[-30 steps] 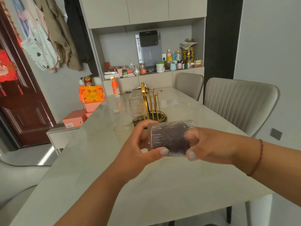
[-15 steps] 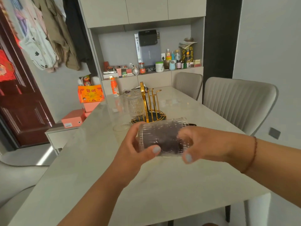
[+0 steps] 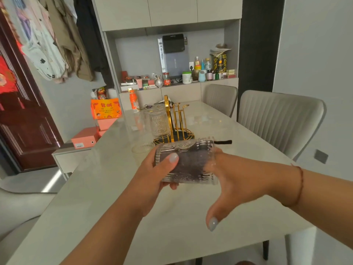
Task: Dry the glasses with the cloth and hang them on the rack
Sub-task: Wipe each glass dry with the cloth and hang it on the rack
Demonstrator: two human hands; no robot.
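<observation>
A ribbed clear glass [image 3: 184, 146] lies on its side in the air above the table [image 3: 99, 192]. My left hand [image 3: 152, 175] grips its base end, thumb on top. My right hand [image 3: 240, 180] has its fingers inside the mouth of the glass, hidden there with the dark cloth [image 3: 193, 167]; its thumb points down, off the glass. A strip of the cloth sticks out behind the rim. The gold rack [image 3: 178, 121] stands behind, with one glass [image 3: 159, 122] hanging on its left side. Another glass [image 3: 143, 151] stands on the table by the rack.
Two grey chairs [image 3: 280, 121] stand along the table's right side. An orange bottle [image 3: 133, 101] is at the far end. Orange boxes [image 3: 86, 137] sit on a low cabinet to the left. A shelf full of jars and bottles lies beyond.
My right hand has turned inside the glass, and its thumb has come off the outside and swung downward. The glass has shifted a little to the left in my left hand.
</observation>
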